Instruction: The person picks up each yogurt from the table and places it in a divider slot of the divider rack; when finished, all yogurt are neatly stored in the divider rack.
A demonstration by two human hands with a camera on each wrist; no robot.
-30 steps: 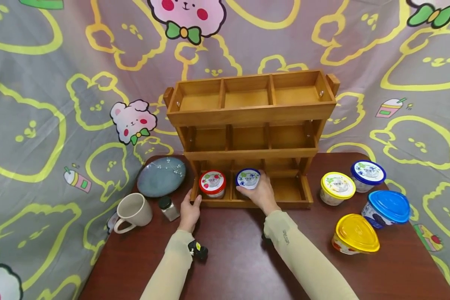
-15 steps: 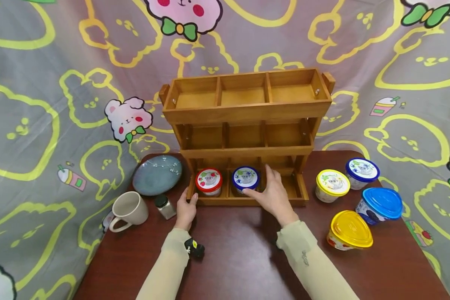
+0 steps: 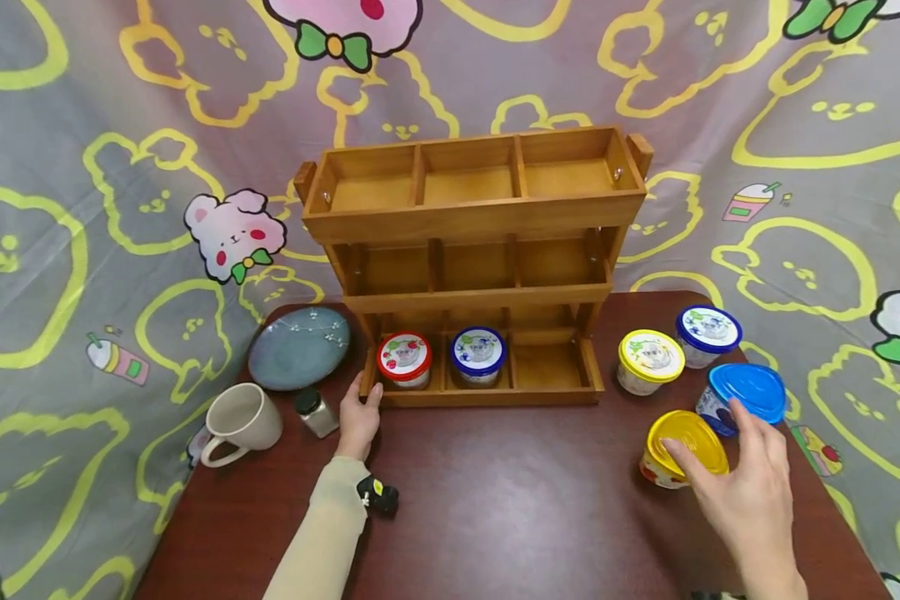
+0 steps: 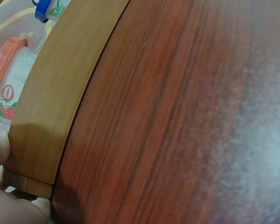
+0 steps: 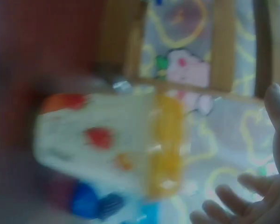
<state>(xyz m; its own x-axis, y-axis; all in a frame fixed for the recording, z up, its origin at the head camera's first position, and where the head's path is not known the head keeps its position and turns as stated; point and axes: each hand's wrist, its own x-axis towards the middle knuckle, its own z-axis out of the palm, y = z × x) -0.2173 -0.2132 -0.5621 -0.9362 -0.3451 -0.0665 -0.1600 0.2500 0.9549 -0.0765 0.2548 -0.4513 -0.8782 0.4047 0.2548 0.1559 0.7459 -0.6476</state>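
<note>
My left hand (image 3: 358,425) grips the front left corner of the three-tier wooden rack (image 3: 474,211); the left wrist view shows the thumb and fingers around its wooden corner (image 4: 28,182). In the bottom tier, a red-lidded round tub (image 3: 405,358) sits in the left compartment and a blue-lidded round tub (image 3: 478,350) in the middle one. At the right, my right hand (image 3: 753,492) hovers with thumb and fingers spread beside a yellow-lidded tub (image 3: 692,442), holding nothing. That tub (image 5: 98,140) is blurred in the right wrist view, apart from the fingers.
Behind that tub stand a tub with a bright blue lid (image 3: 750,390), a yellow-lidded round tub (image 3: 651,357) and another blue-lidded round tub (image 3: 708,327). On the left are a plate (image 3: 300,350), a beige mug (image 3: 243,421) and a small black-capped jar (image 3: 317,414). Patterned cloth hangs behind.
My right hand has let go of the blue-lidded round tub in the bottom middle compartment and moved right, toward the yellow-lidded tub. The left hand stays at the rack's corner.
</note>
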